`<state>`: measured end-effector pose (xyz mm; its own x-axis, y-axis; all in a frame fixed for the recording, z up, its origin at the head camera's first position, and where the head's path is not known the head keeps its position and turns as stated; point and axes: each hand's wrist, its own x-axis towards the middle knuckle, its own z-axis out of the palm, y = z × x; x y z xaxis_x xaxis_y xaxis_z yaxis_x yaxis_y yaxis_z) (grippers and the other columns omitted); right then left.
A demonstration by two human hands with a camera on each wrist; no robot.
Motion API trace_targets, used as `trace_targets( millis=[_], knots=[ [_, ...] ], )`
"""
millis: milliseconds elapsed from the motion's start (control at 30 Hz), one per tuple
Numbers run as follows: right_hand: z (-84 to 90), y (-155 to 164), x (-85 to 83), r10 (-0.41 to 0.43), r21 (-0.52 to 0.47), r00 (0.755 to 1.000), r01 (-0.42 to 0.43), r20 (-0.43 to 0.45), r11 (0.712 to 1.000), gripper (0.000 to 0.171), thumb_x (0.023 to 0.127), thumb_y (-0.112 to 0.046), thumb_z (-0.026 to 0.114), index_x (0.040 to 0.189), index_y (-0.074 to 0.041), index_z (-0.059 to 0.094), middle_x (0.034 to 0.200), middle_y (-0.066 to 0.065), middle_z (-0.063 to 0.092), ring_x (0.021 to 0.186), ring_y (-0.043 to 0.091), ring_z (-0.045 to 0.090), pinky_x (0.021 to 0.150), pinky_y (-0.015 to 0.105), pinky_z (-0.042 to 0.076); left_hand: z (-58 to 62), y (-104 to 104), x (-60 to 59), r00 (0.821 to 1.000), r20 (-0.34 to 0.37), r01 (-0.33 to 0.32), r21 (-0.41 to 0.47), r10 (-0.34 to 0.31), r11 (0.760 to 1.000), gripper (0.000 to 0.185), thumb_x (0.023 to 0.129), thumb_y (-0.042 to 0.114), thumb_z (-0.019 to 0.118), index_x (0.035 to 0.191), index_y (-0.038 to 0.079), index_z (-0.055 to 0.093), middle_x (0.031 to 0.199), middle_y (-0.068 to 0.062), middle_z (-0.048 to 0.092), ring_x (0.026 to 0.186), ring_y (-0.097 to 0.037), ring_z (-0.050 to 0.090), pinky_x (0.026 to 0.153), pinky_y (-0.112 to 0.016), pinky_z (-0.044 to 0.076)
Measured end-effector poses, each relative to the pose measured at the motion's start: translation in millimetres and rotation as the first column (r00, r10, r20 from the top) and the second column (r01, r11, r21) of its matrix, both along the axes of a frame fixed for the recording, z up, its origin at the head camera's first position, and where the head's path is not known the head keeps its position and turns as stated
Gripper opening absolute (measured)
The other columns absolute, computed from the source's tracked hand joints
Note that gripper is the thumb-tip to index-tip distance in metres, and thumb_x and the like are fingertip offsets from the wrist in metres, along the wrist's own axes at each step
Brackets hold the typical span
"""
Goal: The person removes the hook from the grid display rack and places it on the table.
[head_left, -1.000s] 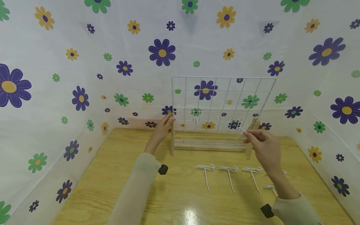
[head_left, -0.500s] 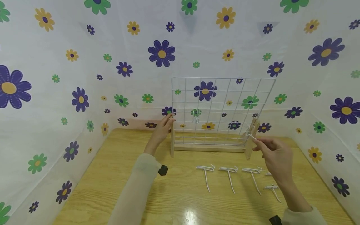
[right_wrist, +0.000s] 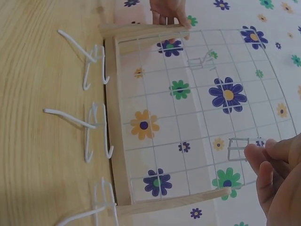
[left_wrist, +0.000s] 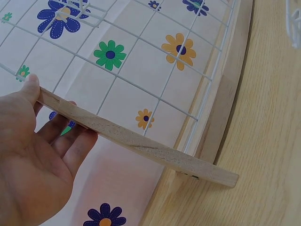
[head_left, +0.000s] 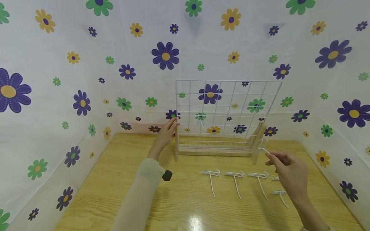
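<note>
A white wire grid panel (head_left: 228, 106) stands upright in a wooden stand (head_left: 215, 151). My left hand (head_left: 165, 136) holds the stand's left post (left_wrist: 136, 141), thumb on one side and fingers on the other. My right hand (head_left: 290, 170) pinches a white wire display hook (head_left: 261, 147) by its prong, just in front of the right post (head_left: 257, 141). The right wrist view shows this hook's wire frame (right_wrist: 238, 149) beyond my fingertips. Another white hook (head_left: 201, 123) hangs on the grid, left of its middle.
Several white hooks lie on the wooden table before the stand, among them a left one (head_left: 211, 175), a middle one (head_left: 235, 175) and a smaller-looking one (head_left: 279, 193). Another (head_left: 276, 178) is partly hidden by my right hand. Flower-printed sheeting (head_left: 138, 86) encloses the back and sides.
My right hand has drawn the hook away from the grid, rightward and down, to the front of the right post. My left hand stays on the left post.
</note>
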<state>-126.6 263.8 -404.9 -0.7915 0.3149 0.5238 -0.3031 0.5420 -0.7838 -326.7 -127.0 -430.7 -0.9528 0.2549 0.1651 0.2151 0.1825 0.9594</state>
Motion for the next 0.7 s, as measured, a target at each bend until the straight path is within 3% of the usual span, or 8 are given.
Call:
trace_targets(
  millis=[233, 467, 700],
  knots=[
    [-12.1, 6, 5.9, 0.02, -0.048, 1.0, -0.019, 0.023, 0.999, 0.008, 0.094, 0.005, 0.073, 0.099, 0.011, 0.073, 0.078, -0.016, 0.075, 0.062, 0.001, 0.069, 0.045, 0.013, 0.048, 0.8, 0, 0.7, 1.0, 0.002, 0.003, 0.012, -0.003, 1.0, 0.054, 0.113, 0.036, 0.042, 0.163, 0.015, 0.033, 0.16, -0.021, 0.039, 0.148, -0.04, 0.035, 0.115, -0.055, 0.041],
    [-22.2, 7, 12.8, -0.01, -0.059, 0.998, 0.014, 0.058, 0.998, 0.01, 0.094, 0.003, 0.073, 0.102, 0.01, 0.073, 0.08, -0.02, 0.074, 0.063, 0.004, 0.07, 0.048, 0.015, 0.052, 0.8, 0, 1.7, 1.0, 0.008, -0.01, 0.003, 0.01, 1.0, 0.054, 0.113, 0.037, 0.041, 0.163, 0.019, 0.033, 0.16, -0.018, 0.041, 0.148, -0.037, 0.036, 0.115, -0.052, 0.042],
    [-34.2, 11, 18.1, -0.031, -0.064, 0.997, 0.035, 0.067, 0.997, 0.009, 0.093, 0.004, 0.074, 0.1, 0.009, 0.074, 0.076, -0.017, 0.074, 0.06, 0.003, 0.069, 0.045, 0.016, 0.049, -0.2, 0, 0.9, 1.0, 0.011, -0.008, 0.001, 0.008, 1.0, 0.054, 0.113, 0.037, 0.04, 0.163, 0.019, 0.033, 0.159, -0.019, 0.042, 0.148, -0.037, 0.036, 0.116, -0.052, 0.041]
  ],
)
